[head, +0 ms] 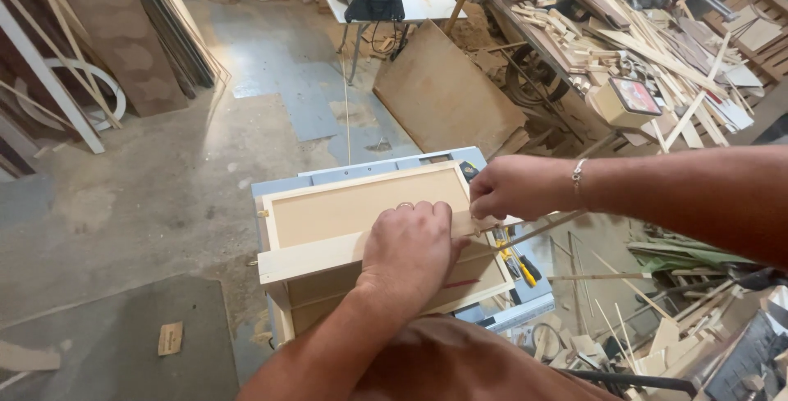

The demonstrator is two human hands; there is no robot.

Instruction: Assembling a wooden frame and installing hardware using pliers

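The wooden frame [361, 212] lies on the blue-grey tabletop [283, 183], its long axis running left to right before you. Your left hand [410, 249] presses flat on the loose cross batten [316, 257], fingers together, while your right hand [513, 189] pinches the frame's right end, nearer that corner.

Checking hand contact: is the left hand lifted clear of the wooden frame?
No, the left hand lies flat on the wooden frame, pressing its cross rail.

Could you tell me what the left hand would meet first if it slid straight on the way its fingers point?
Probably the right hand, pinching the frame's far corner just beyond the left hand's fingertips; depth is unclear.
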